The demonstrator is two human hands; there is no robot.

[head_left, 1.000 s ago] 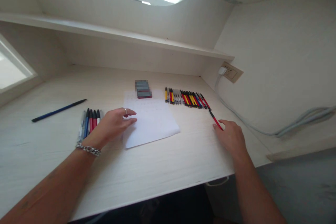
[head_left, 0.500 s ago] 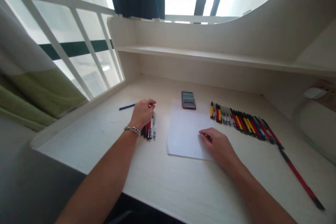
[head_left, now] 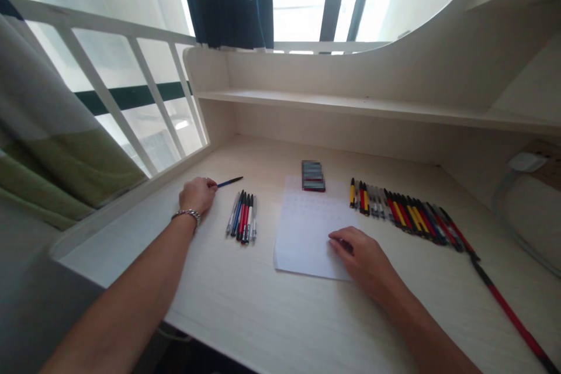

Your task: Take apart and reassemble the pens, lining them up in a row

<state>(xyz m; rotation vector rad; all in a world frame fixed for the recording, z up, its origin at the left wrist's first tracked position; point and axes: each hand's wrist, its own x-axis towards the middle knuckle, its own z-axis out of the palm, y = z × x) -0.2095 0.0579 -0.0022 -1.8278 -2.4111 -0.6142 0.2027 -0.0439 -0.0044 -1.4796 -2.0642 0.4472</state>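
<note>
At the left of the desk, my left hand (head_left: 197,195), with a chain bracelet on the wrist, has its fingers closed on the near end of a dark blue pen (head_left: 229,181). The pen's dark tip points to the right. Between that hand and the paper lies a row of several pens (head_left: 242,217), in clear, blue, black, red and white. My right hand (head_left: 356,247) rests over the right part of a white sheet of paper (head_left: 302,234). Its thumb and forefinger are pressed together; whatever may be between them is hidden.
Behind the paper's top edge lies a small dark rectangular item (head_left: 312,176), blurred out. A long row of pens (head_left: 405,210) runs along the right, with red and black pens (head_left: 511,307) end to end toward the front. A shelf (head_left: 333,104) spans the back; a plug (head_left: 528,160) sits at right.
My left hand has moved left from above the row of pens to the blue pen's near end, uncovering that row. My right hand stays on the paper. The view has tilted slightly.
</note>
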